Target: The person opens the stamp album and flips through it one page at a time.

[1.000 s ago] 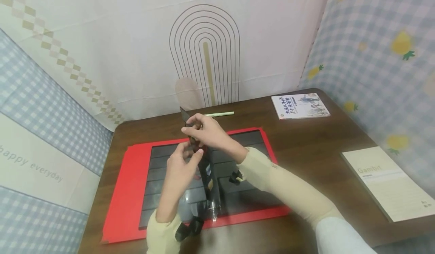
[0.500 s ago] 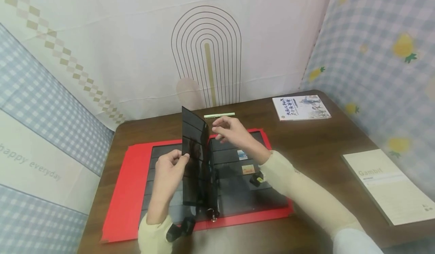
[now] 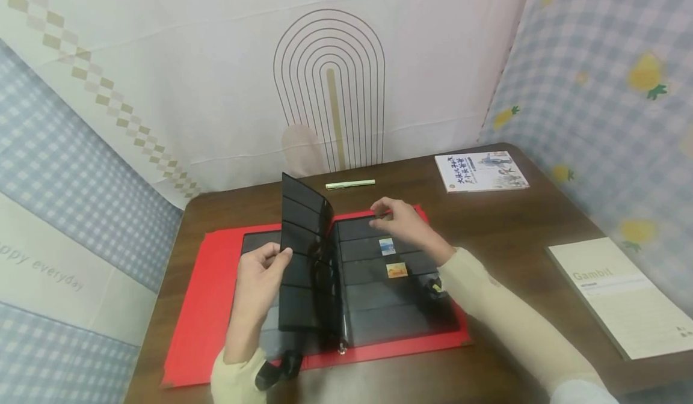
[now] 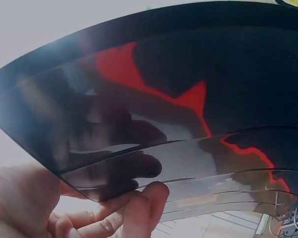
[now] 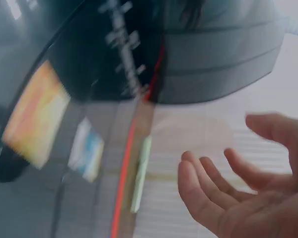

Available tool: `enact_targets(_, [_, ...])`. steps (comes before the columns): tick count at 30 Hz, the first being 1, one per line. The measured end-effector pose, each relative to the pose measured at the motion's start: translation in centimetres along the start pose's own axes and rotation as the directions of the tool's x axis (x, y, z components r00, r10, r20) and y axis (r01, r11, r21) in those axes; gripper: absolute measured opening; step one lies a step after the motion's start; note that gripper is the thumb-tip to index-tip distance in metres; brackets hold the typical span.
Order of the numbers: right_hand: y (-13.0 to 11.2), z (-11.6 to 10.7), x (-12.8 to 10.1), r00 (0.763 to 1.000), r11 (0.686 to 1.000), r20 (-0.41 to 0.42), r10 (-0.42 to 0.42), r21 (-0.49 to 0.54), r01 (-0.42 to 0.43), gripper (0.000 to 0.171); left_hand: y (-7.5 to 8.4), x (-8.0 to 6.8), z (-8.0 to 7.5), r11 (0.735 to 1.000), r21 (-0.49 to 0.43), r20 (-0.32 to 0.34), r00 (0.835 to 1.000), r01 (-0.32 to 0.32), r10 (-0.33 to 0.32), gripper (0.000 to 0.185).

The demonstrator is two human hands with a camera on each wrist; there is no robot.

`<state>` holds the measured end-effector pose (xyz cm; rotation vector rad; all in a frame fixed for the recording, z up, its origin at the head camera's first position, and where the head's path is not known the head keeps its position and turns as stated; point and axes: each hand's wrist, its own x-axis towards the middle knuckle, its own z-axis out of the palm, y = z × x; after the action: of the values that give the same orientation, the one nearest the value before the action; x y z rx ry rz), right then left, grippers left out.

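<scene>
A red binder (image 3: 206, 308) lies open on the brown table, filled with black pocket pages. My left hand (image 3: 258, 275) pinches the edge of one black page (image 3: 303, 241) (image 4: 154, 94) and holds it upright near the spine. The right-hand page (image 3: 390, 308) lies flat and holds two small stamps: a blue one (image 3: 387, 246) (image 5: 87, 148) and an orange one (image 3: 396, 270) (image 5: 37, 114). My right hand (image 3: 397, 217) (image 5: 238, 183) hovers over the top of that page with its fingers loosely spread and nothing in it.
A pale green pen (image 3: 349, 184) (image 5: 140, 173) lies behind the binder. A picture book (image 3: 480, 171) sits at the back right and a cream booklet (image 3: 622, 293) at the right edge. Patterned fabric walls enclose the table.
The black page has swung leftward in my left hand, uncovering the two stamps. My right hand let go of the page and moved right, over the flat page.
</scene>
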<state>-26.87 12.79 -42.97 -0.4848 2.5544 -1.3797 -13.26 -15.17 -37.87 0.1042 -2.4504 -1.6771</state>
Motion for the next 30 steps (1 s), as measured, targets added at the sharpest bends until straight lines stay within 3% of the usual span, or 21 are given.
enact_targets(3, [1.7, -0.1, -0.2, 0.998, 0.989, 0.056, -0.024, -0.144, 0.032, 0.050, -0.1, 0.1, -0.1, 1.000, -0.011, -0.003, 1.000, -0.002, 0.002, 0.020])
enact_targets(7, [3.8, -0.1, -0.3, 0.990, 0.950, 0.140, -0.012, -0.308, 0.055, 0.062, 0.0, 0.2, -0.3, 1.000, -0.007, -0.008, 1.000, -0.018, 0.018, 0.019])
enact_targets(12, [5.5, -0.3, -0.4, 0.969, 0.909, 0.225, 0.100, -0.417, 0.004, 0.082, 0.2, 0.5, -0.3, 0.999, 0.011, -0.005, 0.999, -0.042, 0.042, 0.018])
enact_targets(16, [6.0, -0.1, -0.6, 0.955, 0.900, 0.243, 0.171, -0.432, -0.051, 0.092, 0.6, 0.6, -0.2, 0.997, 0.052, 0.015, 0.998, -0.064, 0.064, 0.019])
enact_targets(22, [6.3, 0.1, -0.9, 0.963, 0.904, 0.201, 0.180, -0.421, -0.081, 0.095, 1.4, 0.9, 0.1, 0.985, 0.125, 0.045, 0.992, -0.121, 0.116, 0.027])
enact_targets(30, [6.5, 0.0, -0.8, 0.967, 0.905, 0.191, 0.166, -0.420, -0.072, 0.094, 1.6, 1.1, 0.1, 0.990, 0.103, 0.019, 0.995, -0.098, 0.096, 0.023])
